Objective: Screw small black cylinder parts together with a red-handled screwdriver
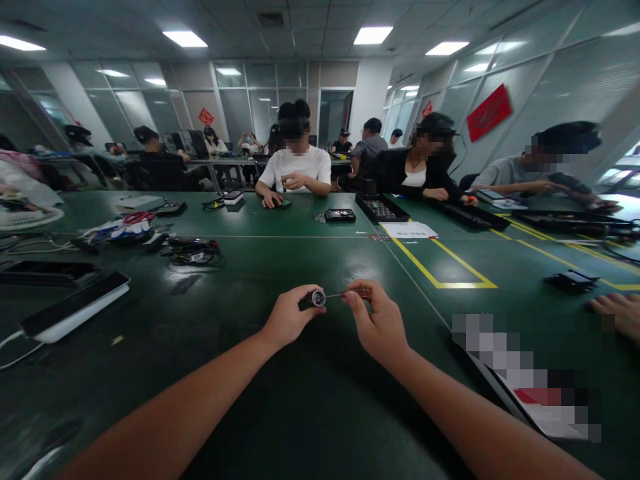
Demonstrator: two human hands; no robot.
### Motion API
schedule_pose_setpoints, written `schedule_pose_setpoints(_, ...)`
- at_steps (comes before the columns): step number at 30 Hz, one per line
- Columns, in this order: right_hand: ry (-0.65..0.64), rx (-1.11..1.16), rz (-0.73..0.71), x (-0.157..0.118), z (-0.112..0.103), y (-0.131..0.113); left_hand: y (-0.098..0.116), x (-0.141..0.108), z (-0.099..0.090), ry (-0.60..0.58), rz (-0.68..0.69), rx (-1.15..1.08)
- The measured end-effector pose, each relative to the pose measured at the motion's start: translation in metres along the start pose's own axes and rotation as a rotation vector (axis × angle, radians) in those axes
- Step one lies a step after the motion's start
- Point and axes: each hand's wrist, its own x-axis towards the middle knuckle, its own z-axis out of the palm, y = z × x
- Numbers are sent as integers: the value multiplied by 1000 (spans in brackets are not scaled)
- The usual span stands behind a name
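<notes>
Between the thumb and fingers of my left hand (293, 313) is a small dark cylinder (319, 299), its round silvery end turned toward me. What fills that end is too small to make out. My right hand (380, 317) pinches a thin tool with a metal shaft (334, 295) and a brownish handle (364, 292), much like a screwdriver. The shaft points left and its tip meets or nearly meets the cylinder's side; I cannot tell which. Both hands are held just above the green table (280, 400), fingers closed.
Left lie a black-and-white power strip (77, 307), a cable bundle (190, 252) and gloves (125, 228). A partly blurred flat object (530, 387) lies near my right forearm. Beyond are a black tray (383, 208) and a paper sheet (410, 230). A neighbour's hand (617, 313) rests far right; people sit opposite.
</notes>
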Motion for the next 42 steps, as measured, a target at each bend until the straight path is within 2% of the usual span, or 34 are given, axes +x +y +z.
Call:
schedule_pose_setpoints(4, -51, 10, -7, 1, -3, -3, -8, 1, 0, 20, 44, 28)
schedule_pose_setpoints(9, -171, 78, -63, -1, -5, -4, -8, 3, -2, 29, 14, 135)
schedule_pose_setpoints(16, -66, 21, -13, -6, 2, -5, -4, 3, -2, -16, 40, 196)
schedule_pose_setpoints(31, -108, -102, 90, -1, 2, -3, -7, 4, -3, 14, 74, 248)
schedule_pose_setpoints(42, -83, -31, 86, -2, 2, -1, -5, 3, -4, -15, 92, 295)
